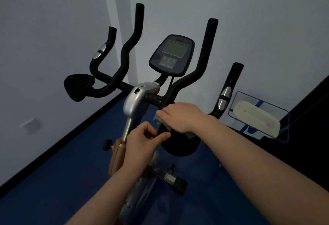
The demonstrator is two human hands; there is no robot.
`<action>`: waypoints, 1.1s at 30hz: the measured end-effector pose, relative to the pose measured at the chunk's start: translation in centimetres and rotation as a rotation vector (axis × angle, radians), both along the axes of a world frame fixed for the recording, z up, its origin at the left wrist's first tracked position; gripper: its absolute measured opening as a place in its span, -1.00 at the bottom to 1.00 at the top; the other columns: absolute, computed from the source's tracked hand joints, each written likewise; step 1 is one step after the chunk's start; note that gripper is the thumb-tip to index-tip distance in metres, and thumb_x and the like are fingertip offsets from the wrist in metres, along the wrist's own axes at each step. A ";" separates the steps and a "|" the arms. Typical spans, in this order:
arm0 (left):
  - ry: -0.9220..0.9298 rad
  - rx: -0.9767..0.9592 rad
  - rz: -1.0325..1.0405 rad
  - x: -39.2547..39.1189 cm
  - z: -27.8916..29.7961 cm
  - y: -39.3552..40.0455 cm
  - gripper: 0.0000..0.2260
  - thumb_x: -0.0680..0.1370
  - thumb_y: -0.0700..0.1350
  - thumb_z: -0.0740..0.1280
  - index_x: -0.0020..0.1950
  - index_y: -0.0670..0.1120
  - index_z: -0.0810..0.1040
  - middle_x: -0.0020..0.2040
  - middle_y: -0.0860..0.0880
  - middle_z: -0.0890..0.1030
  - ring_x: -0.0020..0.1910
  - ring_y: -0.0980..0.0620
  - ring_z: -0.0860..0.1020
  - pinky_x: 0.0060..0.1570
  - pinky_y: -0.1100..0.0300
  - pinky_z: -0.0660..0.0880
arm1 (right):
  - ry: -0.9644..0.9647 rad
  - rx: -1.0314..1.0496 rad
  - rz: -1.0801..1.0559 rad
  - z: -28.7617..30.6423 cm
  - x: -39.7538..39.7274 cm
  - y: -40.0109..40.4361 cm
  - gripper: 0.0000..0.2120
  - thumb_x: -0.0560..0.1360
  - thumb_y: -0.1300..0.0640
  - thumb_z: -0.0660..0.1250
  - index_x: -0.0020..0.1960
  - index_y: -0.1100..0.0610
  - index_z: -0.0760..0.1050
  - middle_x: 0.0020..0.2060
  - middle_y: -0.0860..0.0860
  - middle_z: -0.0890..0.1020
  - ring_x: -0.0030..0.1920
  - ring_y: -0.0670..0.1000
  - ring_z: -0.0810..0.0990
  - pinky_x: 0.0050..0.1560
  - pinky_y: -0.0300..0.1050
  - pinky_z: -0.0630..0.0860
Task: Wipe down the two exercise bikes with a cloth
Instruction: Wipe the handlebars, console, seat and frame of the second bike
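One exercise bike fills the middle, with a grey console (171,54), black curved handlebars (207,61) and a silver stem (134,102). My right hand (181,116) lies palm down on a pale cloth (159,119) and presses it onto the top of the bike's right black arm pad (179,146). Only the cloth's edges show from under the hand. My left hand (142,139) has curled fingers, and its thumb pinches the pad's left edge. The left arm pad (78,86) is untouched. No second bike is in view.
A flat mop with a cream head (256,119) leans against the dark wall at the right. A wall socket (30,125) sits low on the left wall. Blue floor (53,180) surrounds the bike. A black adjusting knob (106,144) sticks out left of the post.
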State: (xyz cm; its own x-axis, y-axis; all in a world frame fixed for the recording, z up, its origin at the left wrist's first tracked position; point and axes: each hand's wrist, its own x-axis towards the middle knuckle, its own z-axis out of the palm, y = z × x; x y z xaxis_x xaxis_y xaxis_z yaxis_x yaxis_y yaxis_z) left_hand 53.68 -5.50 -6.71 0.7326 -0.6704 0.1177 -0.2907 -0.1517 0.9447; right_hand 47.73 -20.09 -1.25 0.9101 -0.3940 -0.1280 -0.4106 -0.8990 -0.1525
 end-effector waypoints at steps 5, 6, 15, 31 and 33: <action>-0.027 0.001 -0.028 0.3 0.2 0.1 -0.70 0.35 -0.06 0.59 -0.28 -0.14 0.50 -0.42 0.06 0.51 -0.44 0.27 0.44 -0.41 0.46 0.36 | -0.198 0.166 -0.268 -1.4 -3.9 0.6 -0.76 0.66 0.00 0.05 0.15 0.01 0.46 -0.03 0.03 0.59 -0.06 0.08 0.54 -0.09 0.06 0.52; -0.036 0.004 -0.040 0.4 0.2 0.1 -0.71 0.35 -0.06 0.59 -0.27 -0.13 0.50 -0.42 0.06 0.51 -0.43 0.27 0.44 -0.40 0.46 0.37 | -0.273 0.224 -0.402 -2.1 -5.0 1.2 -0.73 0.66 -0.06 0.01 0.02 -0.03 0.46 -0.13 -0.02 0.58 -0.13 0.04 0.54 -0.17 -0.02 0.49; 0.011 -0.126 -0.109 0.5 -1.2 -0.5 -0.73 0.38 -0.14 0.57 -0.24 -0.03 0.46 -0.34 0.03 0.55 -0.37 0.18 0.49 -0.32 0.34 0.45 | -0.318 0.075 -0.728 -3.2 -6.0 4.9 -0.74 0.67 -0.10 -0.10 -0.06 0.01 0.25 -0.29 -0.11 0.38 -0.25 -0.01 0.42 -0.34 -0.07 0.24; 0.040 -0.165 -0.243 1.6 -1.9 -0.4 -0.73 0.41 -0.14 0.54 -0.24 0.00 0.43 -0.33 0.13 0.54 -0.37 0.21 0.48 -0.31 0.39 0.43 | -0.454 0.047 -1.005 -5.0 -6.9 11.1 -0.66 0.62 -0.20 -0.17 0.06 -0.02 0.26 -0.22 -0.10 0.53 -0.26 -0.02 0.53 -0.34 -0.07 0.36; 0.033 -0.163 -0.252 1.5 -1.7 -0.3 -0.73 0.42 -0.15 0.54 -0.22 0.03 0.44 -0.30 0.13 0.55 -0.34 0.22 0.49 -0.28 0.39 0.43 | -0.505 0.172 -0.991 -4.8 -7.7 10.8 -0.67 0.62 -0.21 -0.15 -0.03 -0.04 0.26 -0.27 -0.09 0.51 -0.28 -0.04 0.51 -0.35 -0.06 0.35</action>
State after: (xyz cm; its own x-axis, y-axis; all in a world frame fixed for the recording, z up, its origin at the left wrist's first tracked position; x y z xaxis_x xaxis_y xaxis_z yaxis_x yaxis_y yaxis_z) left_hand 55.22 -5.82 -8.44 0.5506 -0.8060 0.2175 -0.2688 0.0755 0.9602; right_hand 39.98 -9.27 -6.06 0.1683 -0.9847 0.0445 -0.7883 -0.1616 -0.5937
